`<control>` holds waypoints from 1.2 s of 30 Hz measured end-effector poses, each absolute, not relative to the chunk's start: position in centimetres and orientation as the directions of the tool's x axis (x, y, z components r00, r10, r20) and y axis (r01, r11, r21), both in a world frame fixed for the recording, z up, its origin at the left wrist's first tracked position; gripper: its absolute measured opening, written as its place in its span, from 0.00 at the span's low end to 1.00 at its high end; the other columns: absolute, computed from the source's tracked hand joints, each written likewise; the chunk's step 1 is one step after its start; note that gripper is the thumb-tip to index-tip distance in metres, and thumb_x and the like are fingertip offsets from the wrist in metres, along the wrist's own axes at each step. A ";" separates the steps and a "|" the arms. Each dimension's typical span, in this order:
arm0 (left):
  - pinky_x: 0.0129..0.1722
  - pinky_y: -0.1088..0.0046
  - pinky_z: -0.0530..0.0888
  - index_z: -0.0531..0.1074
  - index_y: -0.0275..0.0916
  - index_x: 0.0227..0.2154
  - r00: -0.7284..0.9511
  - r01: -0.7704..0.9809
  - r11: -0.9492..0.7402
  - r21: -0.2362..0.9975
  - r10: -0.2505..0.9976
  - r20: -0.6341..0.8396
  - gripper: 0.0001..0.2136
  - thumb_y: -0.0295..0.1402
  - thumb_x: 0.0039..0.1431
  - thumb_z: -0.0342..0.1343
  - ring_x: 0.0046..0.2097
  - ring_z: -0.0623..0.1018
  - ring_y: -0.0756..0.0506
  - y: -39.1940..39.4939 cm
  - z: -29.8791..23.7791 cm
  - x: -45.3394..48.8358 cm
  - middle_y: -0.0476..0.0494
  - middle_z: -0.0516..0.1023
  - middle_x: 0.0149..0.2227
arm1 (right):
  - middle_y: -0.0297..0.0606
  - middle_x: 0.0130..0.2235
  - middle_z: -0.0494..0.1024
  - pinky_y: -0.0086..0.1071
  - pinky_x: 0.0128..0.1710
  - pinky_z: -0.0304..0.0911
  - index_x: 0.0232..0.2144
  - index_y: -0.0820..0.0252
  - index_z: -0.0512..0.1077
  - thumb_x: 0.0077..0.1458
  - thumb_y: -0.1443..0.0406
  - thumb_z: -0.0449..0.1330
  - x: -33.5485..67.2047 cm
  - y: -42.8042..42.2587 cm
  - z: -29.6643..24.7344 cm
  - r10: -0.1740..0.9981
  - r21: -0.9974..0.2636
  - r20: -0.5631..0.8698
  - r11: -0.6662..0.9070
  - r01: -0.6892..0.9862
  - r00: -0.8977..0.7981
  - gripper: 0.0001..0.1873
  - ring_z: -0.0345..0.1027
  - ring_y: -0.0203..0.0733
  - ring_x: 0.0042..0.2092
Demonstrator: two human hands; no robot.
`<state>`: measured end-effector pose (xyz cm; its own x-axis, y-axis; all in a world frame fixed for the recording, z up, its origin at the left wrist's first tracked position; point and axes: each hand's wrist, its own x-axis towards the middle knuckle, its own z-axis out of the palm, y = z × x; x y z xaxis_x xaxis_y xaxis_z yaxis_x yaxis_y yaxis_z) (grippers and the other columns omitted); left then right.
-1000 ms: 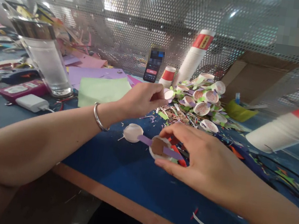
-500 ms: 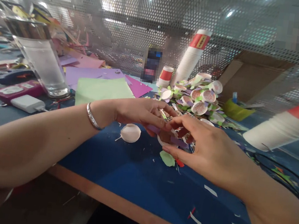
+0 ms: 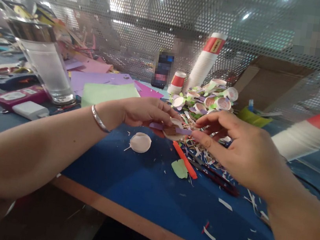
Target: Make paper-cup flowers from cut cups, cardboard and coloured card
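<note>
My left hand [image 3: 147, 112] is closed on a cut round paper cup base [image 3: 173, 136], its rim pinched between thumb and fingers above the table. Purple paper pieces [image 3: 183, 131] stick out from the base on both sides. To the right, my right hand [image 3: 242, 147] has its thumb and fingers apart, the thumb tip at the end of the purple piece. Whether it touches is hard to see. Below lie a white round cup base [image 3: 140, 142], a green paper cutout [image 3: 179, 168], an orange stick-shaped item [image 3: 185, 161] and dark red-handled scissors [image 3: 222, 182].
Decorated cup bases [image 3: 200, 109] are heaped behind my hands, with paper scraps [image 3: 200, 151] in front. Stacked paper cups [image 3: 201, 68] lean at the back, and more cups [image 3: 300, 136] lie right. Left are a glass water bottle [image 3: 48, 68] and green paper [image 3: 107, 92].
My right hand has moved right and its fingers have spread from the cup base. The base has shifted slightly up and left with my left hand, uncovering the orange item and scissors.
</note>
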<state>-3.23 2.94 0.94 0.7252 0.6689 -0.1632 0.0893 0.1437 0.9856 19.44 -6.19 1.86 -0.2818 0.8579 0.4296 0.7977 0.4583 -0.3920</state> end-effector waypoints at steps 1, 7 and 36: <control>0.27 0.76 0.74 0.80 0.37 0.30 0.720 0.083 0.144 0.986 0.675 -0.159 0.07 0.21 0.49 0.63 0.28 0.79 0.50 3.1 1.0 -3.3 0.45 0.81 0.27 | 0.38 0.38 0.81 0.36 0.33 0.66 0.40 0.54 0.75 0.61 0.53 0.63 19.6 -6.0 1.8 0.860 -0.399 0.437 0.448 0.801 -0.263 0.13 0.74 0.43 0.35; 0.28 0.75 0.73 0.78 0.35 0.29 0.662 0.053 0.174 0.983 0.731 -0.165 0.06 0.19 0.51 0.59 0.28 0.78 0.50 2.9 1.2 -2.9 0.45 0.80 0.27 | 0.36 0.34 0.80 0.33 0.32 0.65 0.37 0.55 0.75 0.62 0.59 0.63 19.7 -5.6 1.2 0.815 -0.373 0.522 0.484 0.792 -0.252 0.06 0.72 0.38 0.31; 0.34 0.75 0.74 0.74 0.31 0.27 0.312 -0.114 0.047 0.992 0.950 -0.009 0.11 0.15 0.61 0.51 0.28 0.76 0.53 5.0 0.3 -2.7 0.47 0.77 0.27 | 0.33 0.30 0.76 0.31 0.29 0.61 0.35 0.58 0.76 0.62 0.55 0.61 15.7 -6.1 -0.3 0.924 -0.764 0.053 0.281 0.581 -0.378 0.12 0.67 0.36 0.30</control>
<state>-2.65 5.02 0.31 0.3122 0.9500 -0.0089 -0.1145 0.0469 0.9923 15.66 -6.12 -0.32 -0.3779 0.9243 0.0532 0.5806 0.2814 -0.7640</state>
